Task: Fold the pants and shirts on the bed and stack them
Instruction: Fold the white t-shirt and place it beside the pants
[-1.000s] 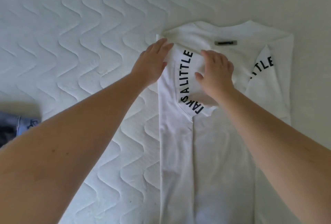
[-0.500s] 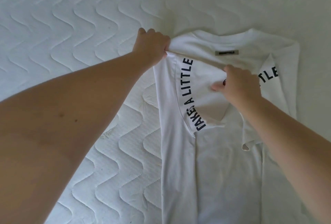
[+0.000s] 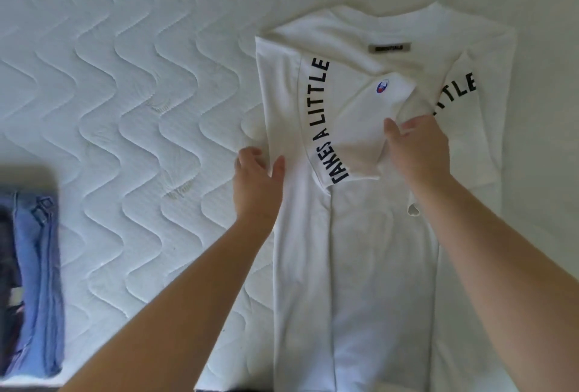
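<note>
**Shirt ran lengthwise away from the person, both hands at its upper half**

White shirt [image 3: 354,235] lay flat on mattress [image 3: 125,78], long axis near-to-far. Left hand [image 3: 257,172] pinched its left edge; right hand [image 3: 416,147] gripped the tucked sleeve [image 3: 363,128], nearer the midline. Folded jeans [image 3: 34,282] sat well apart, far left.

The shirt [image 3: 360,250] lies flat on the bed [image 3: 125,78], over to the right. A pile of clothes [image 3: 31,282] sits far left, well apart. Both hands rest on the shirt, the left hand [image 3: 257,178] at its left edge, the right hand [image 3: 416,147] near its middle.
</note>
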Available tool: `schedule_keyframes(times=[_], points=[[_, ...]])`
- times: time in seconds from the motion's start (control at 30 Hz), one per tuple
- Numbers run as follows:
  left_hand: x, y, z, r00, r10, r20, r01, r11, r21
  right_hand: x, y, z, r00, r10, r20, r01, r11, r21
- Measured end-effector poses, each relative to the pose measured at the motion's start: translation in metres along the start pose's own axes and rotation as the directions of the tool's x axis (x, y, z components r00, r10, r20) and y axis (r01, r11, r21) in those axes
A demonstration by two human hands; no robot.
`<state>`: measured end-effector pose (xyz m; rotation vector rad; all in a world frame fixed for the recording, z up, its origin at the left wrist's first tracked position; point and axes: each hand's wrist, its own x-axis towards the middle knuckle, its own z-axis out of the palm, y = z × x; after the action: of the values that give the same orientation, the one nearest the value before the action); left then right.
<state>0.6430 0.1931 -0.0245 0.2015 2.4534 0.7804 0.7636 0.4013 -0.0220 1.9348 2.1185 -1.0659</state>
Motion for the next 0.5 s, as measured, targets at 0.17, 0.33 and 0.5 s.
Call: schedule_keyframes(times=[0.17, 0.33, 0.5], points=[[-0.009, -0.012, 0.000, 0.967, -0.156, 0.202, 0.142, 0.986, 0.084, -0.039, 0.006, 0.016, 0.949, 0.077, 0.305, -0.056, 0.996, -0.075], [-0.008, -0.014, 0.001, 0.960, -0.141, 0.241, 0.096, 0.977, 0.189, -0.057, 0.010, 0.037, 0.960, 0.040, 0.276, -0.118, 0.954, 0.275], [-0.005, -0.029, -0.008, 0.947, -0.222, 0.231, 0.241, 0.969, -0.055, -0.063, 0.012, 0.044, 0.970, 0.114, 0.216, -0.198, 0.884, 0.423]])
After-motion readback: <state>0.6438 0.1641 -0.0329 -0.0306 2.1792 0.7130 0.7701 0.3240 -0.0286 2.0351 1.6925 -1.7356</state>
